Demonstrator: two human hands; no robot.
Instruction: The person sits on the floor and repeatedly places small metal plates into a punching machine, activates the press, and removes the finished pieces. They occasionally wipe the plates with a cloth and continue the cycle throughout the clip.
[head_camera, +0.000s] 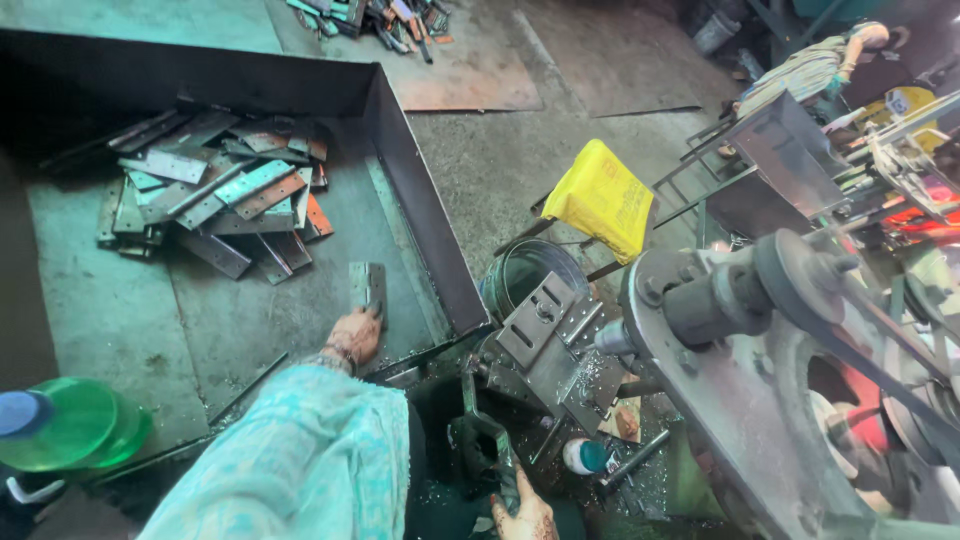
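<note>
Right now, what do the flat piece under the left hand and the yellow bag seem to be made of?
The flat piece under the left hand looks like bare steel plate: dull grey, thin, straight-edged, like the pile of plates beyond it, some rust-toned. The yellow bag seems to be soft plastic or woven fabric; it creases and sags, but the picture is too coarse to tell which.

Pale turquoise patterned sleeve (300, 460), beaded bracelet (338, 355) at wrist.

Your left hand (355, 335) presses a dull grey metal plate (367, 287) on the matt, scuffed steel tray (420, 210), rust-streaked plates (225, 195) piled at its far edge.
</note>
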